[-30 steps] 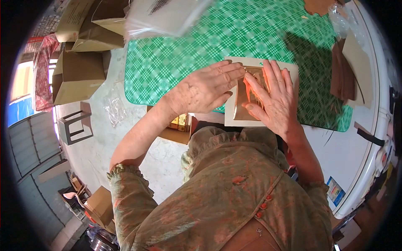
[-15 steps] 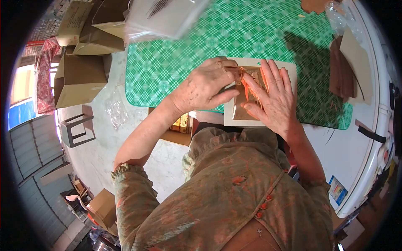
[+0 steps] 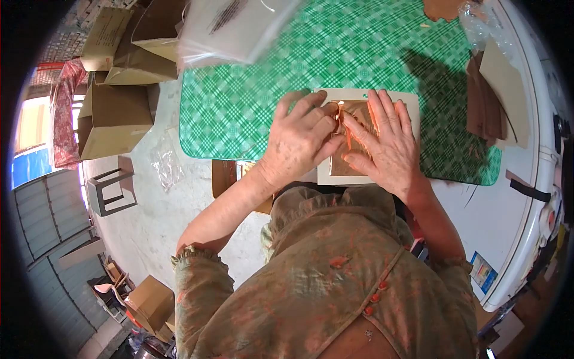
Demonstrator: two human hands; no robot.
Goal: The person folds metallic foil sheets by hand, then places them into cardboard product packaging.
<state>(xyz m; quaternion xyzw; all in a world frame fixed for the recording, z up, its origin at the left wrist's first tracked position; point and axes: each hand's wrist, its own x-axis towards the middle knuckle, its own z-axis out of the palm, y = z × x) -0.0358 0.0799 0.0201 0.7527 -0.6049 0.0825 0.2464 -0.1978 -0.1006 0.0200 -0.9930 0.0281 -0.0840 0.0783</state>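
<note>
A cream board [image 3: 408, 99] with a shiny copper-brown panel [image 3: 353, 167] lies at the green table's near edge. Thin orange material [image 3: 348, 141] shows on the panel between the hands. My left hand [image 3: 301, 134] is bent over the panel's left side, its thumb and fingertips pressed together at a small glossy orange bit; what exactly they grip is too small to tell. My right hand [image 3: 391, 143] rests with fingers spread on the right part of the panel and board, its index fingertip close to the left fingertips.
Clear plastic sheets [image 3: 239, 36] lie on the green checked tablecloth [image 3: 239, 107]. At the right are brown pieces [image 3: 483, 107] and a pale sheet [image 3: 505, 90]. Open cardboard boxes [image 3: 116, 113] and a grey frame [image 3: 110, 192] stand at the left.
My left hand has turned, its forearm swung to the right, and its fingers are more bent. My right hand stays spread on the panel. The view has shifted slightly.
</note>
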